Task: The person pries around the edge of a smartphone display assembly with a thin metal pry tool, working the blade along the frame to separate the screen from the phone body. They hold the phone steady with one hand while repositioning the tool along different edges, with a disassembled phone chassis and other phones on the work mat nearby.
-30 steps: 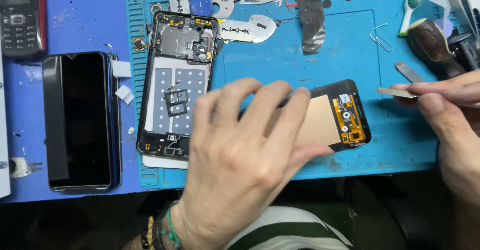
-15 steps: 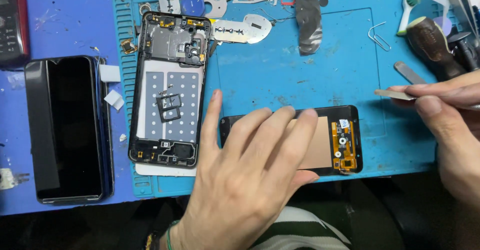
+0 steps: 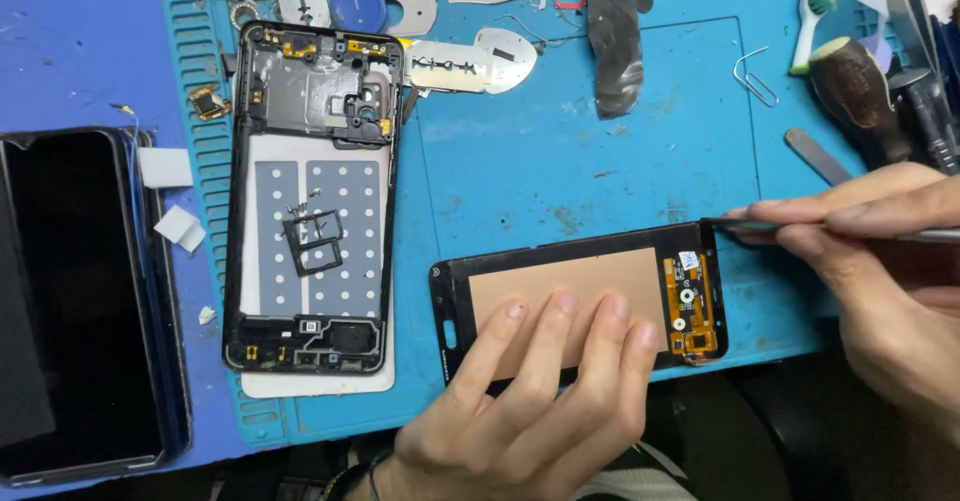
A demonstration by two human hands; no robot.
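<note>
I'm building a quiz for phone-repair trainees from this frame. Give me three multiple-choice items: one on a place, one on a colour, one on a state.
1. Where does the opened phone frame lie relative to the screen panel?
A. To its left
B. On top of it
C. To its right

2. What colour is the work mat?
A. Red
B. Blue
C. Grey

3. What is the left hand doing?
A. Lifting the screen panel off the mat
B. Pressing flat on the screen panel
C. Resting away from the screen panel

Answers:
1 A: the frame sits at the mat's left side, the panel lower and to the right.
2 B: the mat shows blue all around the parts.
3 B: its fingers lie spread on the panel's copper-coloured back, while the right hand brings a thin metal tool to the panel's upper right corner.
</note>
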